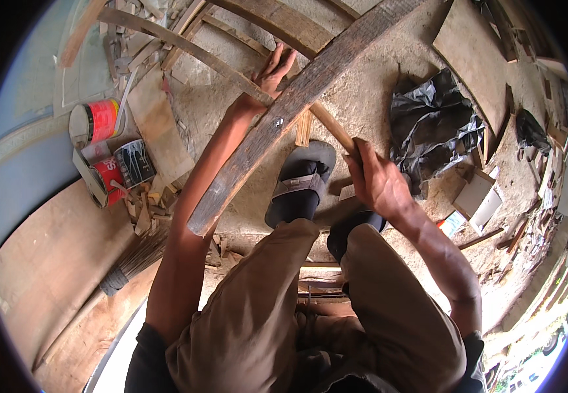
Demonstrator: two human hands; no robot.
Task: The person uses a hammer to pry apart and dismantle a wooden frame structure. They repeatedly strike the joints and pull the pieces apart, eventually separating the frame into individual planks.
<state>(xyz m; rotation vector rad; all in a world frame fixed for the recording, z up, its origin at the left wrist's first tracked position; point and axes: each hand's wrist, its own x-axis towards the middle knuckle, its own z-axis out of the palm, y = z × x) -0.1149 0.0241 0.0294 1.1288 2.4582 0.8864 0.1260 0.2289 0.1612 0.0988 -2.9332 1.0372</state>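
Note:
A long weathered wooden beam (277, 124) slants across the view in front of me, over my left forearm. My left hand (274, 73) is beyond it, fingers stretched out and apart, beside the end of a curved wooden slat (185, 47); its palm side is partly hidden. My right hand (379, 177) is closed round a round wooden handle (334, 128). The handle's far end passes behind the beam, so I cannot see what it carries. Below the beam, a short ridged wooden piece (303, 128) shows near my sandalled foot (302, 180).
More wooden rails (277, 23) join the beam at the top. Red and black cans (104, 121) and wood scraps lie at left, near a stick broom (130, 268). A crumpled black plastic sheet (434, 121) lies at right, with a small open box (479, 200) nearby.

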